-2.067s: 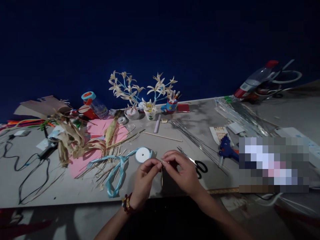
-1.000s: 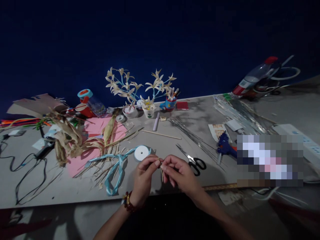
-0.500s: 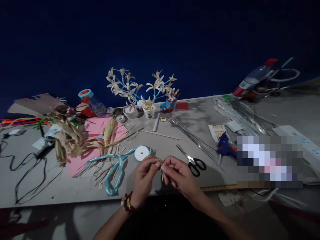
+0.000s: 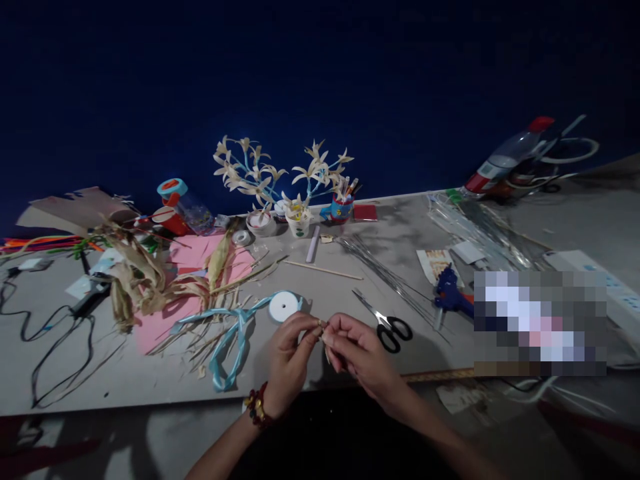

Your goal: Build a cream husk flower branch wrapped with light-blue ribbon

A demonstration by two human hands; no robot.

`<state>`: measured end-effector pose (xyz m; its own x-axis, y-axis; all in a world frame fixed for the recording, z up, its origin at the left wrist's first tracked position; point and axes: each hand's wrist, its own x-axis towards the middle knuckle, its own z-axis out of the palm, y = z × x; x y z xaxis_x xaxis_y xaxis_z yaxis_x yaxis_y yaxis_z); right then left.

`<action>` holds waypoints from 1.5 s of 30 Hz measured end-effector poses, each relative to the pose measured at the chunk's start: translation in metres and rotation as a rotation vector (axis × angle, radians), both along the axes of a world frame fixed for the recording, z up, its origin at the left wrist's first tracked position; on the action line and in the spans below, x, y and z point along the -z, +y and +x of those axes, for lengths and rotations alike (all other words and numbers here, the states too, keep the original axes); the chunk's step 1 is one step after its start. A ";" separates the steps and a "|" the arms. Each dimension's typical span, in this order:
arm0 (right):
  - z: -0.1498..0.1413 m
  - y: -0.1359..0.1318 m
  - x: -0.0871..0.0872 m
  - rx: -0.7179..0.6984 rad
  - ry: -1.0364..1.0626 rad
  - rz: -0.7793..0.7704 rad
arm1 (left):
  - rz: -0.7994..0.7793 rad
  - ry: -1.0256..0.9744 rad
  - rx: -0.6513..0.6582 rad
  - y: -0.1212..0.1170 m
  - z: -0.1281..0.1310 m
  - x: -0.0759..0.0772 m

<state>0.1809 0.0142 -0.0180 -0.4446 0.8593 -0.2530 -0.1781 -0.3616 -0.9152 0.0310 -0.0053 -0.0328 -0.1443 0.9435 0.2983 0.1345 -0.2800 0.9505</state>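
Note:
My left hand [image 4: 293,350] and my right hand [image 4: 355,350] meet fingertip to fingertip near the table's front edge. Both are closed in a pinch on a small pale strip of dried corn husk [image 4: 321,325], mostly covered by the fingers. Just beyond my left hand lies a white spool [image 4: 283,306] with light-blue ribbon [image 4: 225,381] looping off it. Black-handled scissors [image 4: 390,330] rest beside my right hand, blades pointing away. Dried corn husks [image 4: 145,277] are heaped on pink paper [image 4: 150,333] to the left.
Husk flowers on blue stems stand in a white cup [image 4: 300,227] at the back. Thin wires [image 4: 390,273] and a wooden stick [image 4: 325,269] lie mid-table. A blue glue gun [image 4: 450,293], a power strip [image 4: 600,283] and a bottle [image 4: 505,160] are on the right. Black cables [image 4: 35,360] trail left.
The fingers have shifted slightly around the husk strip, and less of its lower end shows below them. Everything on the table stays where it was.

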 end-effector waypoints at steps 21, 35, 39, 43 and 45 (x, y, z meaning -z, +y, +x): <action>0.002 0.002 0.004 -0.014 -0.073 0.095 | -0.094 -0.182 0.029 0.001 0.004 0.003; 0.002 0.004 0.009 -0.014 -0.052 0.022 | -0.331 -0.581 0.126 0.006 0.002 0.010; 0.002 0.005 0.011 -0.017 -0.051 0.025 | -0.347 -0.603 0.133 0.007 0.000 0.011; 0.002 0.006 0.010 -0.013 -0.055 0.002 | -0.397 -0.639 0.153 0.009 -0.001 0.011; 0.001 0.007 0.010 -0.012 -0.050 -0.010 | -0.425 -0.662 0.157 0.010 0.000 0.010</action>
